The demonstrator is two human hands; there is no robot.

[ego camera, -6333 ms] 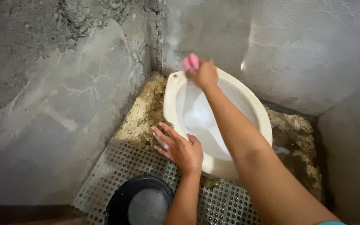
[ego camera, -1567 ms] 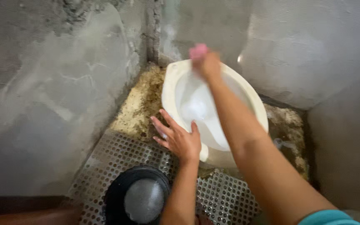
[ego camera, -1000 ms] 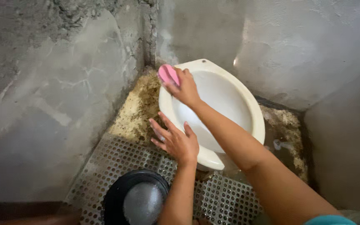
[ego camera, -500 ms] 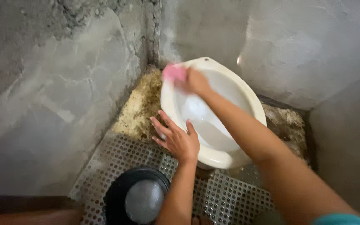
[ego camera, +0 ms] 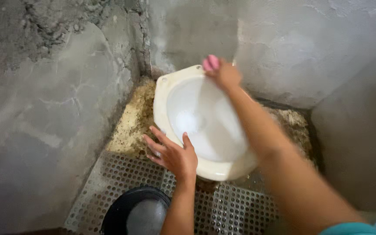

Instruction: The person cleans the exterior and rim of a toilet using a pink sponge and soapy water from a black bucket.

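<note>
Cream ceramic forms the toilet bowl (ego camera: 205,130), set in a corner of rough grey cement walls (ego camera: 53,109). Your right hand (ego camera: 225,75) is at the bowl's far rim, fingers closed around a pink sponge (ego camera: 210,62) that sits at that rim. Your left hand (ego camera: 172,152) rests against the bowl's near left edge, fingers spread wide and holding nothing. A perforated metal grate (ego camera: 127,174) covers the floor in front of the bowl. A black bucket (ego camera: 135,213) stands on the grate, near the bowl's front. Stained, crusted concrete (ego camera: 131,126) borders the bowl's left side.
</note>
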